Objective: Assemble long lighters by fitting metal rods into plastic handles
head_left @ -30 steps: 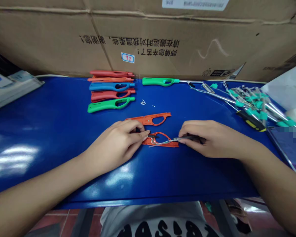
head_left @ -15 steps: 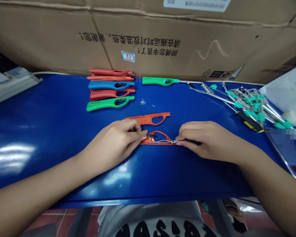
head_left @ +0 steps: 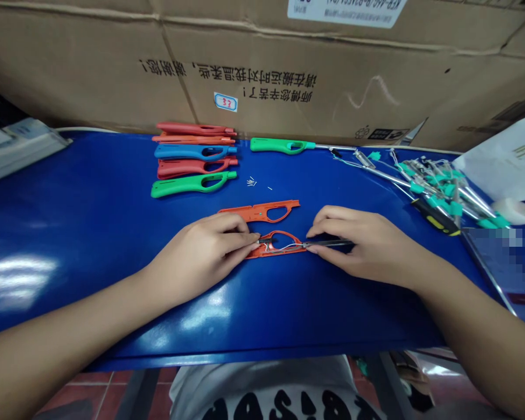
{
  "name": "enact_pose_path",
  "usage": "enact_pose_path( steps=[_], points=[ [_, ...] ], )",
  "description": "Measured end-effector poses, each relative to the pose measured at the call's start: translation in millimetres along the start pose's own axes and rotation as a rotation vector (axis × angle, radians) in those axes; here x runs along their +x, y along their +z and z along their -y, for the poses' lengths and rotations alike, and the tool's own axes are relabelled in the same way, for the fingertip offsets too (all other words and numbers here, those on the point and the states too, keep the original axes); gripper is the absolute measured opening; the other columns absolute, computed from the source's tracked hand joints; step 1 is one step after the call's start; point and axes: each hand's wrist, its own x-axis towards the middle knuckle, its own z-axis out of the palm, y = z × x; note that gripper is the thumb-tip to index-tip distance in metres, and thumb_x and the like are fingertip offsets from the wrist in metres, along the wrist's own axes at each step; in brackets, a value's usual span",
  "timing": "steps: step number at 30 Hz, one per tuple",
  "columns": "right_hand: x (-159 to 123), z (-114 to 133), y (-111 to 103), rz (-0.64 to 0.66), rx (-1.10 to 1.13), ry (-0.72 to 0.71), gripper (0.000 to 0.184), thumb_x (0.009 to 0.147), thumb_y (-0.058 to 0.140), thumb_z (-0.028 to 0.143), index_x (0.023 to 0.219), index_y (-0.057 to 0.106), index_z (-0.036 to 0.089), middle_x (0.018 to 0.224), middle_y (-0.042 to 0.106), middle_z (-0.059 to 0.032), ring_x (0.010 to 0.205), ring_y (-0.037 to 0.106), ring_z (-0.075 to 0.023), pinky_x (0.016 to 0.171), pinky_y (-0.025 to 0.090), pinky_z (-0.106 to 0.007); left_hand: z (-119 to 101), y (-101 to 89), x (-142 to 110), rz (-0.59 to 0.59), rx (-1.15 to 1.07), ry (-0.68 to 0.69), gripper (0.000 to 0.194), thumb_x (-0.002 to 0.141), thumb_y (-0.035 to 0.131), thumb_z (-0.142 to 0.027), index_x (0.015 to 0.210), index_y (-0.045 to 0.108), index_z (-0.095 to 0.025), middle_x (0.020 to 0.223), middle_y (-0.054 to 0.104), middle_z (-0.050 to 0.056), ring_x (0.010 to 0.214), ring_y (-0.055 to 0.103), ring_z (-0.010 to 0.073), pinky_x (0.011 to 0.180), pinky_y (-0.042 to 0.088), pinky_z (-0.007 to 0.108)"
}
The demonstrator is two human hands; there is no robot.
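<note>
My left hand (head_left: 207,245) pinches the near orange lighter handle half (head_left: 284,251), its thumb and fingertips at a small black part (head_left: 266,240) inside. Thin wires run along this open shell beside its trigger loop. From its right end a dark, slim rod (head_left: 332,243), perhaps the lighter's tube, points to the right. My right hand (head_left: 367,245) is around that rod with thumb and forefinger apart, the thumb tip close to the rod's left end; whether it touches I cannot tell. Just behind lies the other orange handle half (head_left: 262,211), hollow side up, partly covered by my left hand.
Several coloured lighter handles (head_left: 192,184) lie stacked at back left, near small white pins (head_left: 251,182). A green lighter (head_left: 280,146) lies by the cardboard box (head_left: 262,64). On the right are metal tube assemblies (head_left: 441,186), a black-yellow tool handle (head_left: 435,217) and a tape roll (head_left: 514,211).
My right thumb and forefinger have parted from their pinch at the shell's right end, baring the dark rod between them. My left hand keeps its hold; the view has shifted slightly.
</note>
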Motion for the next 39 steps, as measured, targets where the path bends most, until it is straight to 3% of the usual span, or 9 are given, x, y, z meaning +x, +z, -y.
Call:
enact_pose_path(
  steps=[5,9,15,22,27,35,39],
  points=[
    [0,6,3,-0.024,0.097,0.027,0.014,0.099,0.058,0.026,0.108,0.068,0.023,0.108,0.068,-0.0026,0.092,0.066,-0.016,0.076,0.049,-0.029,-1,-0.8,-1,-0.102,-0.117,-0.003,0.012,0.096,0.066,-0.018,0.103,0.076,-0.015,0.097,0.075,0.004,0.087,0.072,0.0147,0.079,0.057,0.024],
    [1,8,5,0.007,0.043,-0.087,0.018,0.102,0.054,0.028,0.114,0.067,0.025,0.114,0.068,-0.0034,0.094,0.066,-0.0157,0.074,0.049,-0.029,-1,-1.7,-3,-0.14,-0.207,0.029,0.008,0.095,0.068,-0.015,0.093,0.076,-0.015,0.092,0.077,0.003,0.084,0.074,0.0114,0.077,0.057,0.019],
    [1,9,12,0.036,-0.082,-0.211,0.025,0.105,0.049,0.033,0.123,0.065,0.025,0.119,0.067,-0.005,0.091,0.067,-0.0165,0.067,0.046,-0.029,-1,-1.9,-3,-0.195,-0.162,0.056,0.015,0.096,0.063,-0.013,0.103,0.077,-0.016,0.104,0.08,0.006,0.094,0.076,0.0154,0.085,0.06,0.022],
    [2,9,15,0.068,-0.098,-0.165,0.023,0.107,0.045,0.031,0.117,0.065,0.025,0.116,0.067,-0.0042,0.086,0.066,-0.0148,0.061,0.039,-0.028,-6,-3.4,1,-0.145,-0.154,0.003,0.011,0.095,0.066,-0.017,0.089,0.075,-0.017,0.089,0.079,0.002,0.08,0.075,0.0137,0.075,0.059,0.023],
    [2,11,14,0.075,-0.089,-0.139,0.019,0.106,0.045,0.03,0.111,0.062,0.023,0.116,0.067,-0.0031,0.086,0.065,-0.0145,0.061,0.038,-0.028,-4,-1.5,1,-0.152,-0.171,-0.05,0.007,0.094,0.068,-0.019,0.091,0.074,-0.018,0.089,0.078,0.001,0.079,0.072,0.0127,0.072,0.056,0.022],
    [2,14,16,0.076,-0.093,-0.138,0.023,0.106,0.045,0.03,0.121,0.063,0.026,0.119,0.065,-0.0033,0.081,0.063,-0.014,0.06,0.035,-0.029,-5,0.7,-1,-0.159,-0.155,-0.095,0.009,0.091,0.072,-0.019,0.083,0.069,-0.017,0.079,0.07,-0.002,0.064,0.06,0.0074,0.061,0.048,0.019],
    [2,13,18,0.064,-0.088,-0.135,0.022,0.106,0.045,0.029,0.119,0.063,0.025,0.117,0.066,-0.004,0.08,0.062,-0.014,0.06,0.035,-0.029,-4,1.5,-1,-0.172,-0.15,-0.078,0.008,0.091,0.072,-0.018,0.083,0.069,-0.017,0.079,0.072,-0.002,0.064,0.061,0.0076,0.062,0.048,0.019]
  ],
)
